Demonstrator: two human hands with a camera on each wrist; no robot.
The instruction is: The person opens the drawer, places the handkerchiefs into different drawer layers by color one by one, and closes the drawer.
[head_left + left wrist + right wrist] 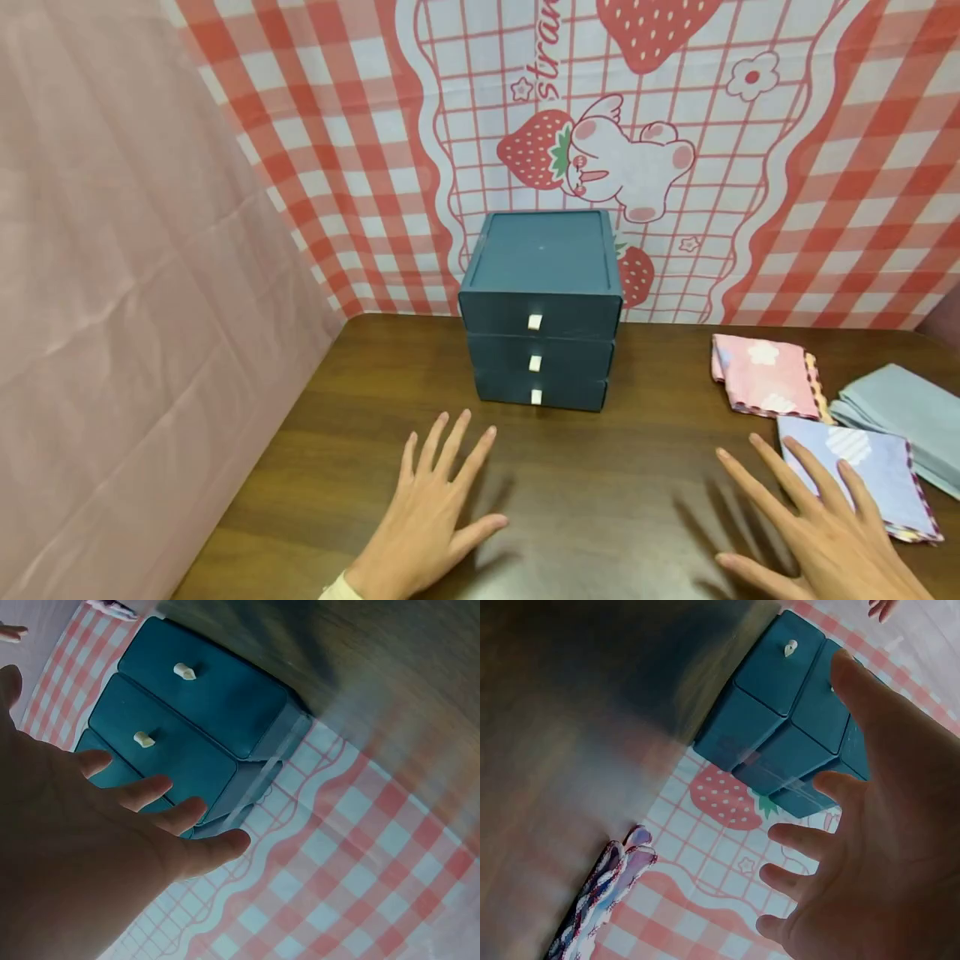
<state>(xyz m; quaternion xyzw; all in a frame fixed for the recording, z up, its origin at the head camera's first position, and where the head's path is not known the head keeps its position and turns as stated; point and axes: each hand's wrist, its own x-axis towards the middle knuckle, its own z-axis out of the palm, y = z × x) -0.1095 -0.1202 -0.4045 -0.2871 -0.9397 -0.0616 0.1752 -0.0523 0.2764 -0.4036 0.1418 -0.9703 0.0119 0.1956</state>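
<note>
A dark teal box with three stacked drawers (542,250) stands at the back of the wooden table, each drawer closed and fitted with a small white pull. My left hand (426,521), fingers spread, hovers in front of the box and holds nothing. To the right, my right hand (821,525) is also spread, with nothing in it. It partly covers a folded lavender cloth (885,471) from the head camera. Behind that lie a folded pink cloth (768,375) with white flowers and a folded pale blue-grey cloth (911,417). The left wrist view shows the drawer fronts (195,686) beyond the fingers.
A red and white checked strawberry curtain (360,150) hangs right behind the box. Pale pink fabric (150,292) closes off the left side. The brown tabletop (600,492) stretches between the hands and the box.
</note>
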